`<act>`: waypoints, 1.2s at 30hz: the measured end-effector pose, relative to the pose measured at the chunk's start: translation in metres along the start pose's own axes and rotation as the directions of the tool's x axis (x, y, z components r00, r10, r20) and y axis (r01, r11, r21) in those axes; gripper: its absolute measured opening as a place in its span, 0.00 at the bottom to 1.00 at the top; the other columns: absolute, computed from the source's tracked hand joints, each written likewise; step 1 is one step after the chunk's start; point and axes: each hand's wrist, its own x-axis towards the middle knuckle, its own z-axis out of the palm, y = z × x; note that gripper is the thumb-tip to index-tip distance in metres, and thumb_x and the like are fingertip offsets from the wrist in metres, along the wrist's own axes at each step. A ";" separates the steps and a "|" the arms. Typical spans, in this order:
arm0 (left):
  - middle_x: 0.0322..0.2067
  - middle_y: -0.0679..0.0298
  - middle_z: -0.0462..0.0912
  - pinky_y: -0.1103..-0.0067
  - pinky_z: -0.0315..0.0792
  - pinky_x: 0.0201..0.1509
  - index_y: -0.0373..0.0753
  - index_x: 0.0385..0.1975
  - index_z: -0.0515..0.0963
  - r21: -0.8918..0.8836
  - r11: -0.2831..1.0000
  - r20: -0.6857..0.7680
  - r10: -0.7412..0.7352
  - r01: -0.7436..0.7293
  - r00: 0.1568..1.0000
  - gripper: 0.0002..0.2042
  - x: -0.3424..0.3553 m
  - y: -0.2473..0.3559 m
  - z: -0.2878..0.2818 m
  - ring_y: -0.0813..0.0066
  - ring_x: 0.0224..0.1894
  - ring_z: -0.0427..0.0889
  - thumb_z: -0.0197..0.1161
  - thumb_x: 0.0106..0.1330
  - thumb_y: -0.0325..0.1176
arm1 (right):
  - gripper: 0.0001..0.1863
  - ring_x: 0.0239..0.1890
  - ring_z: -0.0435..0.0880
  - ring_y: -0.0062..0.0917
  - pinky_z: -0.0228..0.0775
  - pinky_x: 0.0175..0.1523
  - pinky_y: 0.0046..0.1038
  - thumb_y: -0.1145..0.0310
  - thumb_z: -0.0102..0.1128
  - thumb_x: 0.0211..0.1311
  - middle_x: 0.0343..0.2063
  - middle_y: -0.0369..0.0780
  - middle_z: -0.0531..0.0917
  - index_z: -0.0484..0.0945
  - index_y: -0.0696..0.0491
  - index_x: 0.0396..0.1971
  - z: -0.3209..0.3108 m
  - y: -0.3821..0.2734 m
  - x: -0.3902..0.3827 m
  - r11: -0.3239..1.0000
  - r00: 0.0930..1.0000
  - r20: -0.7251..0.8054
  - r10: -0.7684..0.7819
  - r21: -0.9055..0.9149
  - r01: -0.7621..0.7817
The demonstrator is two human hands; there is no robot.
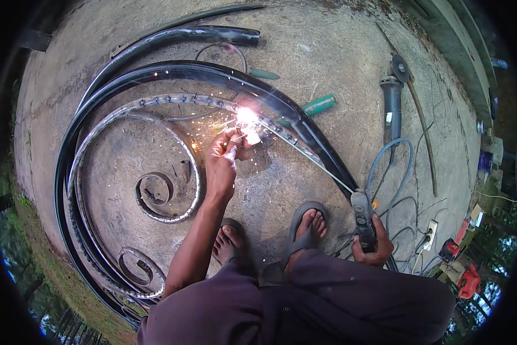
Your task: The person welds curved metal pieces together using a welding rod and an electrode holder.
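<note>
While the dark electrode holder [363, 221] is being gripped fully by the right hand [373, 244], the small metal piece [251, 137] pinched in the left hand [223, 161] is best being kept steady against the curved black steel rail [224, 77] at the bright arc [247, 117].

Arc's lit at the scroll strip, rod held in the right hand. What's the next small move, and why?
Probably feed the welding rod slightly inward: the arc sparks where the scroll strip meets the black curved tube. The left hand steadies beside it, the right hand grips the holder.

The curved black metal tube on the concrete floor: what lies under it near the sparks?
Under the curved black metal tube the green tool handle sticks out; its working end is covered. Bright sparks hide the spot beside the left hand.
</note>
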 end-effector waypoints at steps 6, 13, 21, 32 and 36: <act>0.31 0.66 0.81 0.83 0.70 0.40 0.35 0.42 0.79 0.070 0.997 0.076 0.023 -0.029 0.997 0.10 -0.017 -0.002 0.002 0.83 0.32 0.75 0.57 0.74 0.36 | 0.37 0.38 0.87 0.31 0.78 0.43 0.28 0.76 0.67 0.39 0.43 0.50 0.84 0.74 0.60 0.58 -0.006 0.013 -0.021 0.996 0.998 -0.054 0.025 -0.080 -0.029; 0.32 0.64 0.81 0.83 0.72 0.37 0.31 0.41 0.78 0.114 0.989 0.241 -0.117 0.091 0.963 0.09 -0.055 -0.026 0.038 0.81 0.30 0.76 0.56 0.74 0.32 | 0.33 0.32 0.87 0.36 0.79 0.39 0.31 0.72 0.68 0.42 0.42 0.50 0.85 0.76 0.60 0.55 -0.032 0.023 -0.076 0.948 0.943 -0.183 0.278 -0.108 -0.301; 0.31 0.66 0.82 0.83 0.70 0.41 0.33 0.41 0.79 0.157 0.984 0.262 -0.125 0.085 0.957 0.10 -0.044 -0.027 0.052 0.81 0.32 0.75 0.57 0.73 0.34 | 0.33 0.32 0.87 0.35 0.79 0.38 0.30 0.72 0.68 0.43 0.42 0.50 0.85 0.75 0.59 0.56 -0.031 -0.006 -0.077 0.960 0.951 -0.225 0.211 -0.138 -0.246; 0.31 0.66 0.82 0.83 0.70 0.41 0.35 0.41 0.80 0.113 0.992 0.233 -0.071 0.046 0.970 0.09 -0.033 -0.029 0.052 0.82 0.31 0.75 0.58 0.73 0.34 | 0.32 0.31 0.86 0.33 0.78 0.37 0.29 0.71 0.68 0.46 0.42 0.49 0.85 0.75 0.57 0.57 -0.029 -0.006 -0.074 0.952 0.955 -0.222 0.197 -0.190 -0.241; 0.31 0.66 0.82 0.83 0.70 0.41 0.35 0.41 0.80 0.130 0.990 0.228 -0.075 0.046 0.971 0.09 -0.030 -0.030 0.052 0.82 0.31 0.75 0.58 0.73 0.33 | 0.35 0.51 0.82 0.31 0.75 0.52 0.29 0.73 0.66 0.56 0.53 0.52 0.79 0.65 0.60 0.65 -0.035 0.001 -0.079 0.963 0.971 -0.050 0.235 -0.121 -0.240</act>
